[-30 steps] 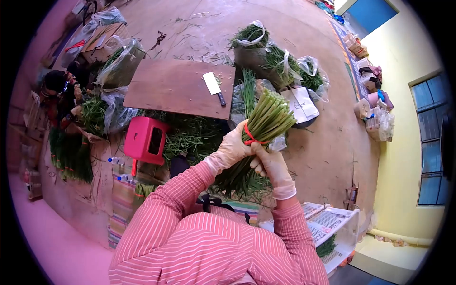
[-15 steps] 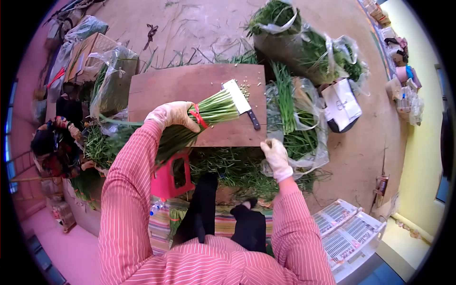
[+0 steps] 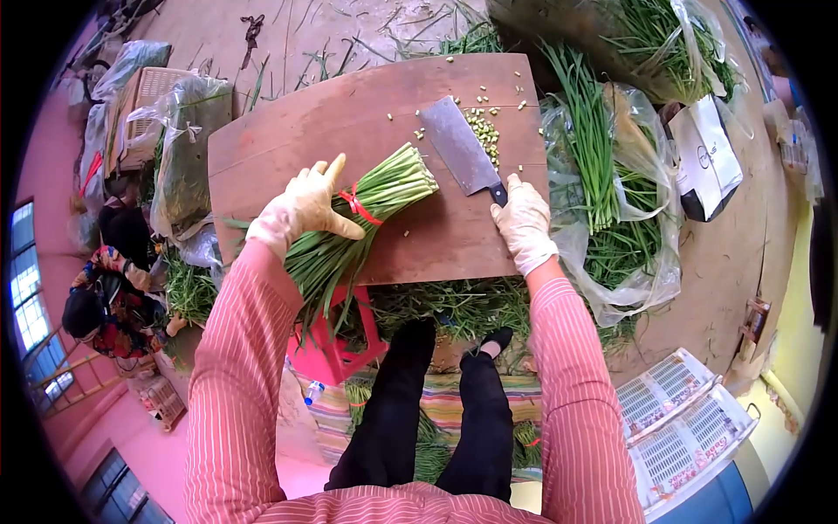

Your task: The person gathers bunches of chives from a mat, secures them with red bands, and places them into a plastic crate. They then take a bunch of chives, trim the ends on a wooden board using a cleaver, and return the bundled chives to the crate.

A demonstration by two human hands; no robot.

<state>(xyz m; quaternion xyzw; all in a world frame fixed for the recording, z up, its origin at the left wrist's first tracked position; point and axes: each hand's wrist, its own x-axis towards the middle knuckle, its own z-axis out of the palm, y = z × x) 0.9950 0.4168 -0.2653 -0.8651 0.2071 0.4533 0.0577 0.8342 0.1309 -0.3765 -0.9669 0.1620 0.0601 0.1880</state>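
A bundle of green chives (image 3: 397,188) lies on the brown wooden board (image 3: 297,131), its pale cut ends toward the upper right. A red tie (image 3: 358,206) circles the bundle. My gloved left hand (image 3: 304,207) is open beside the tie, with thumb and fingers spread at the bundle's left side. My gloved right hand (image 3: 526,223) closes round the dark handle of a cleaver (image 3: 460,148). The cleaver's broad blade rests flat on the board, next to a scatter of cut stem ends (image 3: 483,131).
Plastic bags of chives (image 3: 624,236) stand right of the board, near a white bag (image 3: 707,157). Under the board's front edge are a pink stool (image 3: 336,354) and loose greens (image 3: 454,306). A white crate (image 3: 681,428) sits lower right. Another person (image 3: 109,297) is at far left.
My left hand has loosened from round the bundle and spread its fingers. My right hand has gone from the board's near corner to the cleaver's handle. The view has shifted.
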